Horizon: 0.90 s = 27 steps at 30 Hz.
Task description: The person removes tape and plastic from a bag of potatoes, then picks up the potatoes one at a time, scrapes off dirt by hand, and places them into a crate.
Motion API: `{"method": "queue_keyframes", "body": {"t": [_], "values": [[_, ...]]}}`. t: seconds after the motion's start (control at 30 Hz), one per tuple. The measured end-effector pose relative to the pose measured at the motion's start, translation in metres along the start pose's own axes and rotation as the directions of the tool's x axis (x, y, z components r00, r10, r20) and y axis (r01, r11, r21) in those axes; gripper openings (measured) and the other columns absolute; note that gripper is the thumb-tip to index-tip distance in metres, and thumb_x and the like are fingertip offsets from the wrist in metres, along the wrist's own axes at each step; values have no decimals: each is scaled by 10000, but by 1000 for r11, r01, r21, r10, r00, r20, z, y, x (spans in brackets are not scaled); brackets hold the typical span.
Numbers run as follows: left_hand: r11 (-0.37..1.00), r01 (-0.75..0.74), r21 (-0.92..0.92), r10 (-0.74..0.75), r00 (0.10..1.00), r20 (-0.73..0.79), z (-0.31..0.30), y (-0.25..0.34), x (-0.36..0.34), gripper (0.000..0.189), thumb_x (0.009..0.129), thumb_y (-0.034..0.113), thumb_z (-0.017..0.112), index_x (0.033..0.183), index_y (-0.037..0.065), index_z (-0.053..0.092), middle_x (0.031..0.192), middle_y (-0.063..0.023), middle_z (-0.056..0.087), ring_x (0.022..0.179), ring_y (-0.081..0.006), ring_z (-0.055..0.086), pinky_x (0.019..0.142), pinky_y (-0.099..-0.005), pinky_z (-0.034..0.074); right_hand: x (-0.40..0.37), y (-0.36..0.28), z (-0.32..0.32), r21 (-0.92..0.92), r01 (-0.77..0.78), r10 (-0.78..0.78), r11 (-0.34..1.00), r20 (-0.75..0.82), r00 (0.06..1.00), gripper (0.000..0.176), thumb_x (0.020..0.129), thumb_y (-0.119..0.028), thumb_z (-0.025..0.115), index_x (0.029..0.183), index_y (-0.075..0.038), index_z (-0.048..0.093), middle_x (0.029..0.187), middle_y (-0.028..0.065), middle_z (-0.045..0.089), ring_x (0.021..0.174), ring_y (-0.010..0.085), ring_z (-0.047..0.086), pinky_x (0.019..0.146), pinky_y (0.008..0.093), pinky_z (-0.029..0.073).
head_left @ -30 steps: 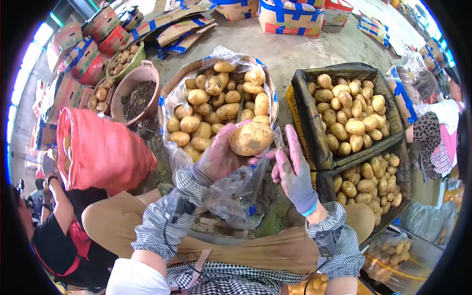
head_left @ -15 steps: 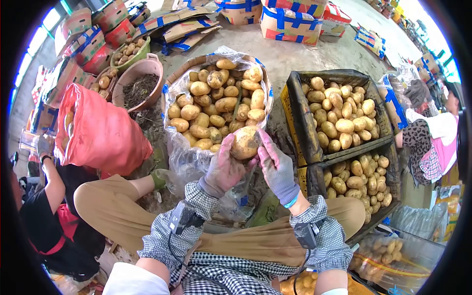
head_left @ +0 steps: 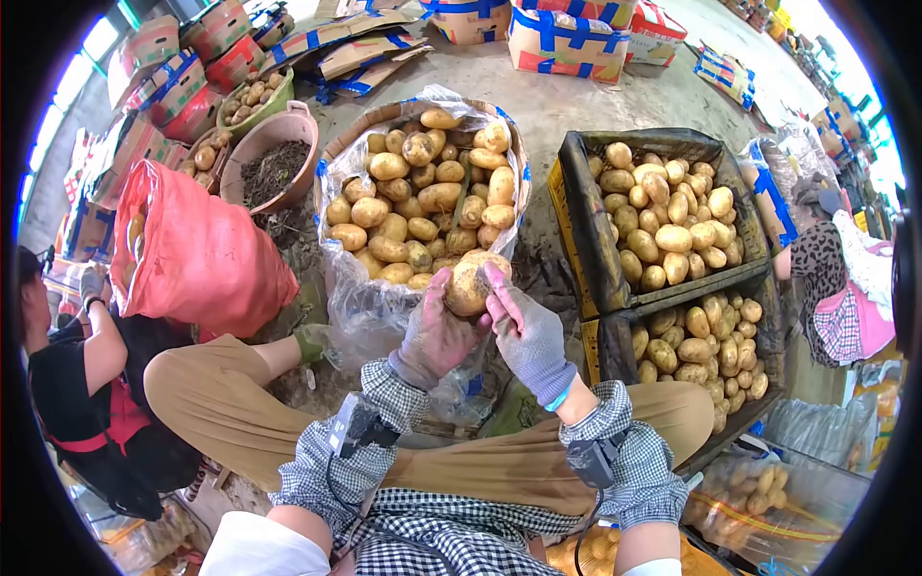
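A large potato (head_left: 468, 288) with a dark dirty patch is held up over the near rim of a plastic-lined cardboard box. My left hand (head_left: 434, 331), in a stained grey-purple glove, grips it from the left and below. On its right side, my gloved right hand (head_left: 530, 338) presses bent fingers against the skin by the dark patch. Behind the potato, the box's clear plastic liner (head_left: 370, 312) spills over its front, and several potatoes (head_left: 440, 198) fill the box.
To the right, two black crates (head_left: 701, 291) hold potatoes. At left stand a red sack (head_left: 197, 254), a pink tub (head_left: 293, 120) of dark debris and a green basin (head_left: 279, 103) of potatoes. A co-worker (head_left: 82, 365) sits at left, another (head_left: 850, 278) at right. Taped boxes (head_left: 567, 48) line the back.
Both hands and the potato have shifted slightly left, and the potato has turned. My right fingers have moved across its face. The co-worker at left leans further into view.
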<state>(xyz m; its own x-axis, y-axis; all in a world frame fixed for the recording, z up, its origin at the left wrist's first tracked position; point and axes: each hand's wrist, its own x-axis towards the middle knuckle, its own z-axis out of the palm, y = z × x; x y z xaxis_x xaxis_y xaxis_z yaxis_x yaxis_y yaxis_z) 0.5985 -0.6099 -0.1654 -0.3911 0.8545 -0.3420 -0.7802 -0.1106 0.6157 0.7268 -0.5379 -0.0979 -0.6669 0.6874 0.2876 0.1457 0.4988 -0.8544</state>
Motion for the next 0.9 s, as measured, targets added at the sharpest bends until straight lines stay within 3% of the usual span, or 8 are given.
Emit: {"method": "queue_keyframes", "body": {"t": [0.07,0.13,0.27,0.43,0.53,0.77,0.83,0.9], "values": [[995,73,-67,-69,995,66,8,16,-7,555,890,129,605,1365,57,327,1294,-98,493,1169,-250,527,1000,-387,444,0,10,3,103,-58,63,993,-42,997,439,915,-35,585,1339,-141,533,1036,134,682,697,131,660,649,249,514],[769,440,-464,-177,843,507,7,26,-11,602,864,57,629,1371,47,305,1309,-121,474,1171,-256,530,1022,-393,423,8,4,-7,290,-285,297,914,0,955,405,919,-56,588,1313,-141,558,1066,150,676,741,159,685,658,254,519],[997,72,22,-75,982,172,18,13,-11,491,971,460,420,1317,115,475,1262,-79,567,1144,-245,548,951,-422,453,2,-2,-2,239,-269,268,933,35,963,370,925,-92,586,1290,-146,579,1044,188,660,802,203,704,666,283,525],[998,21,65,-33,982,187,10,12,-9,515,915,55,567,1354,-35,314,1264,-151,512,1154,-233,549,1028,-357,417,-1,4,-3,113,-157,143,981,121,982,403,892,-91,597,1286,-175,584,944,195,646,752,322,665,627,335,518],[922,160,-351,-55,955,291,19,17,-11,543,923,19,533,1390,-34,261,1288,-194,490,1178,-251,532,1056,-368,387,-3,4,-2,-103,83,-72,991,105,992,452,871,-78,602,1301,-211,573,889,182,644,725,326,654,608,347,513],[997,-69,35,62,985,164,28,19,-18,439,1017,255,382,1371,-4,352,1285,-133,524,1232,-234,485,1093,-367,337,-3,14,-5,-255,154,-133,955,96,986,627,784,-39,589,1359,-274,509,974,136,642,674,342,622,574,392,507],[909,168,-382,-98,976,194,29,23,-21,466,996,345,434,1335,26,431,1241,-106,574,1154,-259,539,1043,-406,399,-5,13,-4,-265,172,-142,949,127,982,652,771,-38,590,1368,-281,496,988,130,642,666,342,618,569,398,507],[929,118,-350,-68,986,151,33,21,-20,465,993,352,443,1327,28,441,1236,-106,576,1137,-260,546,1032,-415,410,-7,13,-3,-328,281,-217,902,218,951,636,784,-79,611,1371,-292,492,989,140,649,681,334,630,577,394,517]]}}
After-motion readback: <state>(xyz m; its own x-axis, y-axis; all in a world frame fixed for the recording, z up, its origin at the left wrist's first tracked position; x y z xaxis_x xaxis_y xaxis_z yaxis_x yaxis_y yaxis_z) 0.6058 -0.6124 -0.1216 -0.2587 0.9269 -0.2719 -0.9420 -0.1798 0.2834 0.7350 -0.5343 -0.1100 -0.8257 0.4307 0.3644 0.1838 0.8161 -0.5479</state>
